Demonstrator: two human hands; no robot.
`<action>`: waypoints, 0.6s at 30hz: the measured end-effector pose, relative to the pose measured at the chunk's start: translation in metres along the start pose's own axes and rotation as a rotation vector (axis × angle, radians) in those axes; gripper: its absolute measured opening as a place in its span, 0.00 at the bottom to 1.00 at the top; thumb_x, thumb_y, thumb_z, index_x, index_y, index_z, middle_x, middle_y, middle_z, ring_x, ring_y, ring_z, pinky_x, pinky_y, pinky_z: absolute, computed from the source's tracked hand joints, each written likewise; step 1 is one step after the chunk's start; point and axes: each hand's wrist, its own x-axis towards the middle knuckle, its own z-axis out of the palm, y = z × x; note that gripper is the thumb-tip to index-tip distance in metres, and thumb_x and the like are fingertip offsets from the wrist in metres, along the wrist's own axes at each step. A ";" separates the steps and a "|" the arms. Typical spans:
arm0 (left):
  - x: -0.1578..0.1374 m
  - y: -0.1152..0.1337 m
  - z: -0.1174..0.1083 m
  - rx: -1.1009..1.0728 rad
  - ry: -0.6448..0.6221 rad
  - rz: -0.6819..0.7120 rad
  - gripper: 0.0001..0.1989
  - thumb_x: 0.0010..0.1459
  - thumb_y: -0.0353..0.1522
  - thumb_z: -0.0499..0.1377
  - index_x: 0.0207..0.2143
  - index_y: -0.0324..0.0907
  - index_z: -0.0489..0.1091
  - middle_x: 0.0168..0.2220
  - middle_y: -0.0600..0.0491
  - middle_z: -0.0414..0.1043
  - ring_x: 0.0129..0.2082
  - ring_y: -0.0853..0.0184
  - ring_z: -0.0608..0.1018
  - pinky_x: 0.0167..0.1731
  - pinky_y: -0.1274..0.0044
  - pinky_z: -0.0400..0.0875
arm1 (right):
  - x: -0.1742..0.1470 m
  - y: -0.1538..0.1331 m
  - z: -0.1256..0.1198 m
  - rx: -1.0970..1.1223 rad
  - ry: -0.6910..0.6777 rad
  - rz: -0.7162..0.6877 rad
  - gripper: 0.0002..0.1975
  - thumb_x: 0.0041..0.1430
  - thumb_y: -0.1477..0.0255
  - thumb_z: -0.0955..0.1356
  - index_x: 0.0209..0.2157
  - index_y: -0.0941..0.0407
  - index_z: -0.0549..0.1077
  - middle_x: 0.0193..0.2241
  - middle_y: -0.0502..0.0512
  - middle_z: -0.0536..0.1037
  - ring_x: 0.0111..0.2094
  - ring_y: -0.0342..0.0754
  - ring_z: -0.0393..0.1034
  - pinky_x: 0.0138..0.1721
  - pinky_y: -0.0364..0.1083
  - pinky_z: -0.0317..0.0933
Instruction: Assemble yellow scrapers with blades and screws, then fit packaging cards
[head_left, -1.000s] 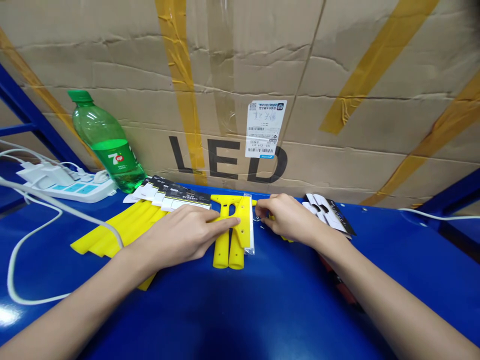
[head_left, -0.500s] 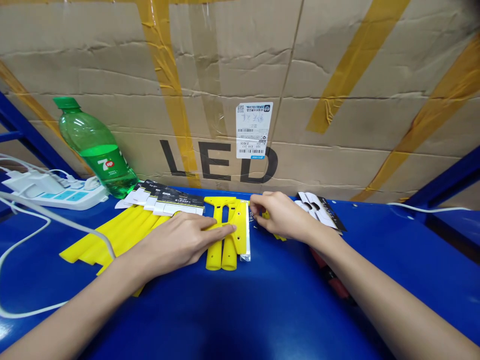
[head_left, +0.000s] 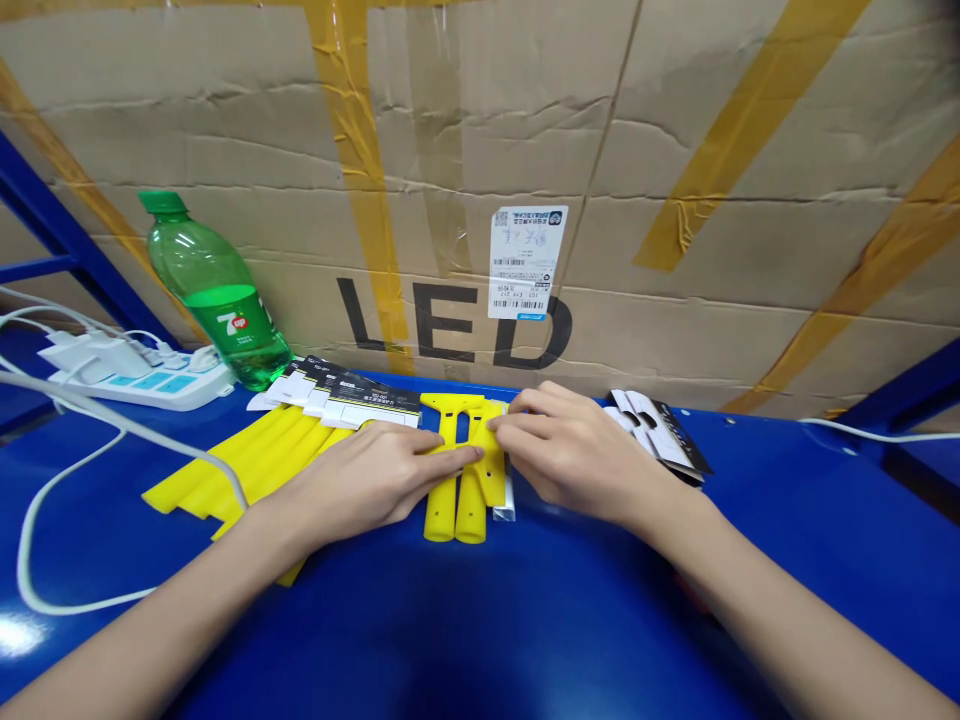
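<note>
Two yellow plastic scraper handles [head_left: 440, 512] lie side by side, their tube ends toward me. A flat yellow plate with small holes [head_left: 494, 488] rests over the right one, with a clear-wrapped strip [head_left: 507, 508] showing along its right edge. My left hand [head_left: 371, 468] holds these parts down, its index finger stretched onto the plate. My right hand [head_left: 574, 445] has its fingertips pinched together at the plate's upper hole. Anything between those fingertips is hidden or too small to make out.
Several yellow handles [head_left: 247, 455] and black-and-white cards [head_left: 371, 405] lie left of my left hand. A green soda bottle [head_left: 217, 290] leans near a white power strip [head_left: 176, 385] with cables. More cards [head_left: 660, 435] lie at right. A cardboard box [head_left: 465, 130] stands behind.
My right hand has moved left, from beside the plate onto its upper hole. The left hand stays on the yellow parts. The whole view has shifted slightly.
</note>
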 end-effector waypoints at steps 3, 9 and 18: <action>0.000 0.000 0.000 -0.020 0.000 -0.013 0.20 0.71 0.33 0.48 0.61 0.50 0.69 0.32 0.51 0.75 0.26 0.66 0.75 0.27 0.76 0.65 | -0.001 -0.004 -0.005 -0.038 -0.037 -0.046 0.11 0.64 0.80 0.61 0.31 0.55 0.72 0.29 0.58 0.78 0.35 0.53 0.62 0.36 0.51 0.52; 0.001 -0.001 -0.001 -0.049 0.002 -0.025 0.20 0.70 0.32 0.49 0.60 0.47 0.71 0.32 0.50 0.76 0.26 0.62 0.76 0.26 0.74 0.66 | -0.007 0.002 -0.006 0.280 0.120 0.232 0.08 0.58 0.79 0.64 0.26 0.54 0.64 0.29 0.56 0.74 0.36 0.51 0.67 0.36 0.48 0.58; 0.000 -0.005 -0.002 -0.093 -0.016 -0.052 0.20 0.71 0.33 0.49 0.60 0.47 0.71 0.36 0.49 0.78 0.30 0.60 0.79 0.30 0.72 0.70 | -0.012 0.026 0.026 0.335 -0.191 0.479 0.10 0.57 0.81 0.65 0.27 0.55 0.61 0.26 0.51 0.68 0.29 0.45 0.63 0.31 0.44 0.51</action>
